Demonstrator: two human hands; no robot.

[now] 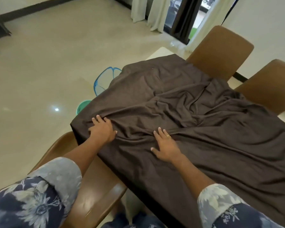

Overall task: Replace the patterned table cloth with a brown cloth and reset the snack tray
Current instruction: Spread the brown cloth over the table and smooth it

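Observation:
A dark brown cloth (196, 122) lies spread over the table, wrinkled and bunched through its middle. It hangs over the near left edge and corner. My left hand (103, 130) lies flat on the cloth near the table's left corner, fingers straight and spread. My right hand (165, 145) also presses flat on the cloth, a ring on one finger, just right of the left hand. A bare pale strip of the table (160, 52) shows at the far end. No patterned cloth or snack tray is in view.
Brown chairs stand around the table: one under my left arm (95, 191), two on the far right side (220, 51) (273, 83). On the floor left of the table sit a blue mesh food cover (104, 79) and a green bowl (81, 106). Curtains and a window lie beyond.

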